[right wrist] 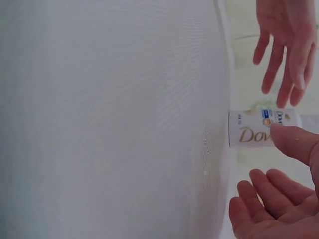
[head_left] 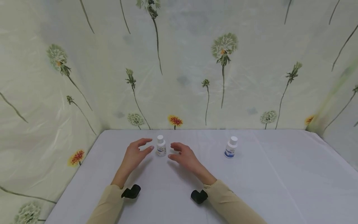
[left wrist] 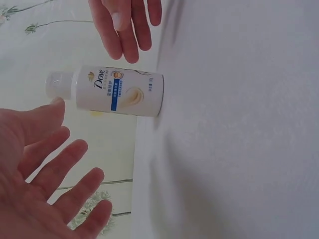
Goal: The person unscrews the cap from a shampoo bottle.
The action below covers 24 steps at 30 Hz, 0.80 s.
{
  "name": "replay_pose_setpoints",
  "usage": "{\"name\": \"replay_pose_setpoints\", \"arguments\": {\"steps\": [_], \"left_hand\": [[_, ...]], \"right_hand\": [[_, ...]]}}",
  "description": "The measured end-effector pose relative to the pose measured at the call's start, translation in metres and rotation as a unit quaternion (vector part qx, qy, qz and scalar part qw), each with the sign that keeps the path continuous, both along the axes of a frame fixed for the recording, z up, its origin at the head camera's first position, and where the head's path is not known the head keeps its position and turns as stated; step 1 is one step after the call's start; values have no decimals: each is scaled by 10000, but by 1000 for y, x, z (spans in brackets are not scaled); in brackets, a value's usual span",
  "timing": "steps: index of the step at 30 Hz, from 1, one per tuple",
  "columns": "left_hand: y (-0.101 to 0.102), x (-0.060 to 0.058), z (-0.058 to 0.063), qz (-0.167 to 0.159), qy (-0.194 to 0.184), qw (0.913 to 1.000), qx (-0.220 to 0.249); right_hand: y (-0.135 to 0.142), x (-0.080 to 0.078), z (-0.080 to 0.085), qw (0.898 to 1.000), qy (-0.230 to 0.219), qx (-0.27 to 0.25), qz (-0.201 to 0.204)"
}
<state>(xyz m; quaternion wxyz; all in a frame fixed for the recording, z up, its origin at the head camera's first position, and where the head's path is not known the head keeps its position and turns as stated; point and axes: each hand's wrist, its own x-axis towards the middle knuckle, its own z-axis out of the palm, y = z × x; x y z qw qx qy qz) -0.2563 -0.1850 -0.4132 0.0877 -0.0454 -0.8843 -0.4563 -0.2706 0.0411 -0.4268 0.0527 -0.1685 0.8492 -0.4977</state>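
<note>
A small white Dove bottle (head_left: 161,147) with a white cap stands upright on the table between my two hands. To its left is my left hand (head_left: 136,154), its fingers spread and slightly bent. My right hand (head_left: 185,157) is on the other side, fingers loosely bent toward the bottle. In the left wrist view, the bottle's label (left wrist: 119,91) carries a blue stripe and a cream swirl, and the left thumb overlaps the cap's edge. The right thumb covers part of the bottle (right wrist: 249,135) in the right wrist view. Neither hand grips anything.
A second white bottle (head_left: 231,147), with a blue lower label, stands upright farther right. The table (head_left: 268,186) has a white cover. Behind and at the sides hangs a dandelion-print curtain (head_left: 184,62). Black wrist cameras sit at both sleeve cuffs.
</note>
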Motion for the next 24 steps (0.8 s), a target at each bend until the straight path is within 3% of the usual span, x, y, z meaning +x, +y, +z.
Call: {"name": "replay_pose_setpoints", "arguments": {"steps": [13,24], "left_hand": [[5,-7,4,-57,-36,9988,480],[8,-13,2,-272,250,9979,530]], "right_hand": [[-8,-9,0,9998,23,-177,12],[-17,-10,-3,9994,-62,-340,22]]}}
